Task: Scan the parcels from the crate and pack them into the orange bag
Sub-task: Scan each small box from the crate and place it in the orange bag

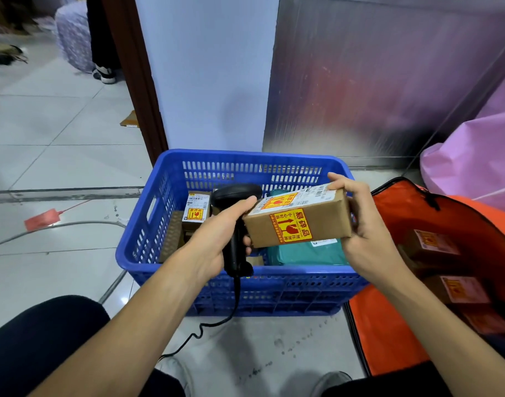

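Pale floor tiles (pixel 59 156) were seen under a blue crate (pixel 245 156), and the orange bag (pixel 388 328) was laid open just beside it. A small cardboard parcel (pixel 297 224) was held above the crate by the right hand (pixel 365 233), whose fingers were curled round one end. A black scanner (pixel 235 196) was gripped in the left hand (pixel 216 239), just beside the other end. The box was judged stiff and probably light — yet fragile stickers were shown on it — so it should be taken by its short ends and not squeezed.
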Available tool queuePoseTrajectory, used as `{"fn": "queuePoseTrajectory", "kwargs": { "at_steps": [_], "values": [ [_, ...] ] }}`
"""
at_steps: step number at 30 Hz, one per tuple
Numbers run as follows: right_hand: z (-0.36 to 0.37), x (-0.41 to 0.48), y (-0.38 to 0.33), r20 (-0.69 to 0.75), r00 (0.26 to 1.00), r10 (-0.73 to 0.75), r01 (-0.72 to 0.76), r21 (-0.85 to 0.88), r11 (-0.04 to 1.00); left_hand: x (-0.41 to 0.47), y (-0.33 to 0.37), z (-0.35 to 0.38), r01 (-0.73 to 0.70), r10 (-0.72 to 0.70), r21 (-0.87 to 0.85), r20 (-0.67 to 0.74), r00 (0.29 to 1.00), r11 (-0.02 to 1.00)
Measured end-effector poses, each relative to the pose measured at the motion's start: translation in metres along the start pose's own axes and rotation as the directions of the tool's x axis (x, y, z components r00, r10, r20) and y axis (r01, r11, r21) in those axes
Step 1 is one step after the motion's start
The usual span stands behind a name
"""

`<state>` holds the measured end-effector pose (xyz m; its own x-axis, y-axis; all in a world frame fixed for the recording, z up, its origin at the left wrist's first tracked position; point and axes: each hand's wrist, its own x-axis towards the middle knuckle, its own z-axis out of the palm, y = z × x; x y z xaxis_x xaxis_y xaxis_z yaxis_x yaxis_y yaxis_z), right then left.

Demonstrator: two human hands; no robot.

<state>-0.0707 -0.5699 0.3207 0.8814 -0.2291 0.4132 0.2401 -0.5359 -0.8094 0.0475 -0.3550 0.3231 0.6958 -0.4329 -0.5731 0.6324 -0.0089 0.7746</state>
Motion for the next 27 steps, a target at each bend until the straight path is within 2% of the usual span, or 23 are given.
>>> {"fn": "queuePoseTrajectory", "kwargs": {
  "at_steps": [9, 18, 24, 27],
  "values": [
    [-0.005, 0.005, 0.002, -0.035, 0.992, 0.125, -0.119, 0.147, 0.982, -0.005, 0.001, 0.004, 0.121, -0.106, -0.082, 0.161, 0.981, 0.989],
    [-0.007, 0.008, -0.002, -0.089, 0.968, 0.237, -0.213, 0.216, 0.953, -0.005, 0.0, -0.001, 0.077, -0.074, -0.018, 0.123, 0.99, 0.997],
    [-0.01, 0.008, -0.006, -0.093, 0.949, 0.301, -0.262, 0.296, 0.919, -0.015, 0.006, 0.002, 0.09, -0.108, 0.077, 0.27, 0.957, 0.993],
    [-0.013, 0.01, -0.005, -0.095, 0.942, 0.323, -0.281, 0.306, 0.91, -0.016, 0.007, 0.003, 0.073, -0.098, 0.098, 0.284, 0.954, 0.992]
  ]
}}
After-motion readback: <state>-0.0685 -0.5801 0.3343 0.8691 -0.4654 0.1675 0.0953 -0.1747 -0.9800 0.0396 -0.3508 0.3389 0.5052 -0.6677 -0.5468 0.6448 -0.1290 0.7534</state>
